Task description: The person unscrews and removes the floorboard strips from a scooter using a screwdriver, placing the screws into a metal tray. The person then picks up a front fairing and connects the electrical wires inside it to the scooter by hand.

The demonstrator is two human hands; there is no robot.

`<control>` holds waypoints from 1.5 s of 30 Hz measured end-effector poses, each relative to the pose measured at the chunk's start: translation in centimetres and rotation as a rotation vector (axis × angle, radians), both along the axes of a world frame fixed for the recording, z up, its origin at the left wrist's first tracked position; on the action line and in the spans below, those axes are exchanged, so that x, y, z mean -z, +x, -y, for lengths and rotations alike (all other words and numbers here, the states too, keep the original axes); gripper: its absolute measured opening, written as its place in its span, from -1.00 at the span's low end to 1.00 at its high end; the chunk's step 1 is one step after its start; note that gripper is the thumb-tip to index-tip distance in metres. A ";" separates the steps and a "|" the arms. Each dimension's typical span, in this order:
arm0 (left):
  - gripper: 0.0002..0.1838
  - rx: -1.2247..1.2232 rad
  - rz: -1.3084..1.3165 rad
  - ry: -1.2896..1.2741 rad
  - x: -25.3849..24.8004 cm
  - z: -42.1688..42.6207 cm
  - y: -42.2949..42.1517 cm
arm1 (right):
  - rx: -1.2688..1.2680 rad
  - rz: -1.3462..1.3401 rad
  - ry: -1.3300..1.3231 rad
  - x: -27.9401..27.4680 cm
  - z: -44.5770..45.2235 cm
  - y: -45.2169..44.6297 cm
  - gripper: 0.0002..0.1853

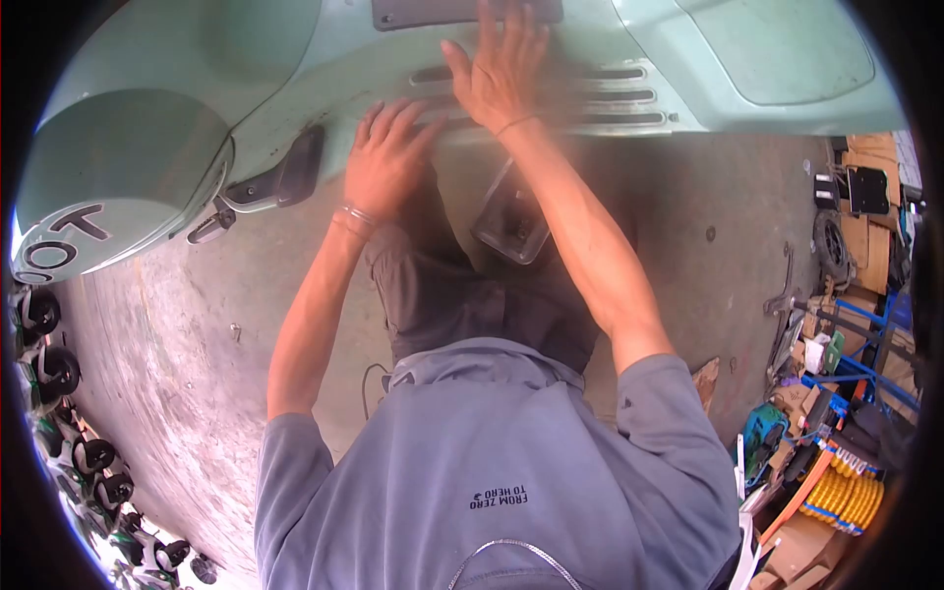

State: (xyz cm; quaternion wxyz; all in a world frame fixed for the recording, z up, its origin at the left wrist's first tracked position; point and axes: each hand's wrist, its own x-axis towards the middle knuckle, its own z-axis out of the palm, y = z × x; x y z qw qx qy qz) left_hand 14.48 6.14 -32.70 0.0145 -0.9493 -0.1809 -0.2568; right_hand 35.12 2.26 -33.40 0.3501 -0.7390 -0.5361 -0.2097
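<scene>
A mint-green scooter body [344, 84] stretches across the top of the head view, with long dark slotted strips [615, 95] along its lower side panel. My right hand [500, 79] lies over these strips, fingers spread and pointing up to a dark plate [418, 12] on the body. Lower and to the left, my left hand [386, 152] has its fingers stretched against the panel's lower edge, slightly blurred. Neither hand visibly holds anything. On the floor below my right wrist sits a clear plastic tray [511, 221] with small dark pieces in it.
A dark footrest [285, 172] juts from the body at left. Several parked scooters [59, 369] line the far left. Along the right lie a tyre [832, 244], cardboard, blue metal frames and a yellow coiled hose [844, 501]. The concrete floor [206, 364] is stained.
</scene>
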 end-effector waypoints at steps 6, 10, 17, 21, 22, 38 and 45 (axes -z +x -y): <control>-0.25 0.057 0.123 -0.025 1.8 1.7 1.8 | 0.109 0.049 0.143 -6.2 2.7 5.1 -0.21; -0.24 0.060 0.128 -0.014 2.1 1.4 1.8 | 0.180 0.074 -0.084 0.0 6.4 8.5 -0.13; -0.37 0.027 0.147 -0.006 2.2 1.6 1.9 | 0.122 0.111 0.336 -9.3 5.0 10.5 -0.19; -0.36 0.025 0.166 -0.006 2.0 1.8 1.9 | 0.239 0.320 -0.141 -0.8 5.4 11.6 -0.13; -0.36 0.029 0.174 0.002 1.9 1.7 2.2 | 0.170 0.232 -0.053 -0.7 5.1 12.0 -0.14; -0.28 0.043 0.131 0.044 1.8 1.1 1.8 | 0.133 0.425 -0.072 -2.0 7.2 12.8 -0.25; -0.30 0.034 0.099 0.052 1.6 1.7 1.5 | 0.416 0.148 0.350 -4.0 15.4 9.7 -0.33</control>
